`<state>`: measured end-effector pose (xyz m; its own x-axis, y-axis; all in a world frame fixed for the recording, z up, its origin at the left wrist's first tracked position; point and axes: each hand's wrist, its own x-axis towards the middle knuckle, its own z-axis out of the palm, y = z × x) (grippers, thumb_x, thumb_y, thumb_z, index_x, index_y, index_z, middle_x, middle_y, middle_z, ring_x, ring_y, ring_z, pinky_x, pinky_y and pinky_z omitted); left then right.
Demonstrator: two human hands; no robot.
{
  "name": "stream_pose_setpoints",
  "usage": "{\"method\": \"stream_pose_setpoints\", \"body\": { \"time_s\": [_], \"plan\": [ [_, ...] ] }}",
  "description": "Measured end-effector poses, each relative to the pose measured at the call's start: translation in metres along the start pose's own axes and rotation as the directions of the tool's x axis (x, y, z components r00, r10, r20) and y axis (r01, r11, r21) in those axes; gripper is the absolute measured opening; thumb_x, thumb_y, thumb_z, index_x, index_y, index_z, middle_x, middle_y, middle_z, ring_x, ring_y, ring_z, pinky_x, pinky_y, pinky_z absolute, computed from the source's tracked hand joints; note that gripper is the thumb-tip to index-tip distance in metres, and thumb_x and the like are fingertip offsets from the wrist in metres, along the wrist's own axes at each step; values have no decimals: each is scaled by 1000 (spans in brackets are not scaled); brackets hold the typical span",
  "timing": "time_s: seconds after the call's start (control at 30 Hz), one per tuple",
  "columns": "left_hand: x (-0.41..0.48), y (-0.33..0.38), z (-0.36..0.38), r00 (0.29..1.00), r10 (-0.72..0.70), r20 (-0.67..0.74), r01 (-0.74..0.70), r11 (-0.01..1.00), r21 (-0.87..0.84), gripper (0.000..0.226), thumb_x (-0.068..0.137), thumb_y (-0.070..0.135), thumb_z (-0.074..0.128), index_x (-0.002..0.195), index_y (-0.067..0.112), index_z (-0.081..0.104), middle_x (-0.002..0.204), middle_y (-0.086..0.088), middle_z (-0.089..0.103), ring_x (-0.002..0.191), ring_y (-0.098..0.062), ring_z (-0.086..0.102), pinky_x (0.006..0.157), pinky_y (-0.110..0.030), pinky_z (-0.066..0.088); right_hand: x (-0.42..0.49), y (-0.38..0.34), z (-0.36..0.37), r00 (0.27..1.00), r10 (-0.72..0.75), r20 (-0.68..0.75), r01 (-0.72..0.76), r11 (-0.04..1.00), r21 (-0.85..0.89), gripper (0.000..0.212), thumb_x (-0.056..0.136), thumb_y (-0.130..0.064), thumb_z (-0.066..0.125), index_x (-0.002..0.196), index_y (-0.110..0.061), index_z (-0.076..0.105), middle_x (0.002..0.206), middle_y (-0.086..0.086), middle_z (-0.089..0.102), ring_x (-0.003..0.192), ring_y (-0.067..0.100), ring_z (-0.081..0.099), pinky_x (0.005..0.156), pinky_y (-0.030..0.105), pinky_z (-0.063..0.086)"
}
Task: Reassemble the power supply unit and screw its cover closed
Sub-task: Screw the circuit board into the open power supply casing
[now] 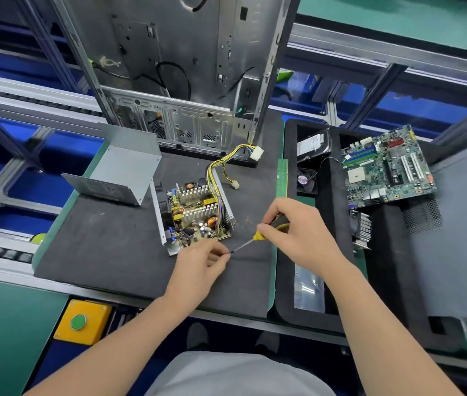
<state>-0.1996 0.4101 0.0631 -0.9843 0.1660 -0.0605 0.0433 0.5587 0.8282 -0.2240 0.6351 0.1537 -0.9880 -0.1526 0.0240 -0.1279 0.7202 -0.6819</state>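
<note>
So the left hand (pixel 200 262) pinches the screwdriver (pixel 248 242) tip, right hand (pixel 295 230) grips its handle, shaft slanting between them. Open PSU (pixel 195 215) sits just beyond the left hand; the cover (pixel 123 172) lies farther out left.

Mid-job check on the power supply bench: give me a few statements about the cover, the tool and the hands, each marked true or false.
1. The grey metal cover is already fitted on the power supply unit. False: it lies apart, left of the open unit, on the black foam mat.
2. The right hand grips the yellow-and-black-handled screwdriver. True.
3. The left hand lies flat on the mat. False: its fingertips pinch at the screwdriver's tip.
4. The green motherboard lies right of the unit. True.
</note>
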Motion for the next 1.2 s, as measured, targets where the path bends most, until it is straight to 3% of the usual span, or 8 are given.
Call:
{"method": "stream_pose_setpoints", "body": {
  "time_s": [0.1, 0.23, 0.53, 0.73, 0.97, 1.1, 1.2],
  "plan": [
    [-3, 2, 1, 992, -119, -30, 110, 972, -206, 13, 87, 11, 83, 87, 21, 74, 82, 10, 76, 76, -5, 73, 74, -19, 59, 1, -1, -3, 999, 3, -52, 1, 997, 79, 20, 88, -18, 79, 80, -25, 62, 82, -11, 67, 80, 6, 65, 63, 9, 43],
    [-6, 4, -1, 991, -129, -39, 106, 924, -366, 26, 85, 10, 85, 86, 30, 67, 89, 9, 76, 79, -10, 74, 73, -19, 58, 1, -1, -5, 999, -18, -52, 23, 994, 104, 21, 88, -20, 80, 79, -26, 62, 80, -13, 67, 80, 7, 66, 63, 9, 43],
    [-4, 6, 5, 983, -173, -67, 115, 851, -512, 30, 81, 11, 87, 86, 32, 66, 90, 0, 78, 84, -17, 75, 78, -20, 57, 1, 1, -5, 999, -37, -18, 39, 988, 150, 21, 88, -19, 79, 80, -26, 61, 84, -11, 68, 83, 9, 69, 64, 10, 45],
    [-3, 6, 9, 965, -259, -38, 158, 692, -705, 23, 75, 17, 84, 87, 26, 67, 96, -10, 78, 90, -31, 76, 85, -29, 60, 0, 1, -8, 998, -11, -54, 22, 976, 215, 19, 88, -17, 78, 81, -24, 62, 85, -9, 72, 82, 11, 71, 64, 12, 45],
    [-1, 3, 15, 950, -313, -9, 181, 571, -801, 21, 85, -6, 78, 95, 9, 66, 91, -13, 76, 88, -30, 75, 88, -35, 61, 2, 2, -5, 997, -55, -60, 67, 973, 219, 19, 88, -15, 79, 83, -24, 63, 88, -12, 67, 84, 12, 71, 70, 17, 51],
    [0, 6, 17, 934, -353, 60, 198, 369, -908, 15, 87, -4, 74, 98, 3, 67, 89, -14, 73, 91, -28, 74, 84, -32, 62, 2, 1, -7, 985, -163, -62, 173, 959, 226, 21, 84, -7, 82, 86, -20, 66, 91, -9, 65, 85, 17, 67, 77, 16, 49],
    [1, 11, 17, 923, -375, 83, 191, 259, -947, 23, 82, 6, 75, 103, -1, 69, 92, -19, 73, 92, -28, 75, 82, -28, 61, 2, 0, -7, 984, -152, -94, 171, 956, 239, 20, 84, -8, 83, 86, -19, 66, 91, -8, 66, 85, 17, 67, 77, 18, 50]
  ]
}}
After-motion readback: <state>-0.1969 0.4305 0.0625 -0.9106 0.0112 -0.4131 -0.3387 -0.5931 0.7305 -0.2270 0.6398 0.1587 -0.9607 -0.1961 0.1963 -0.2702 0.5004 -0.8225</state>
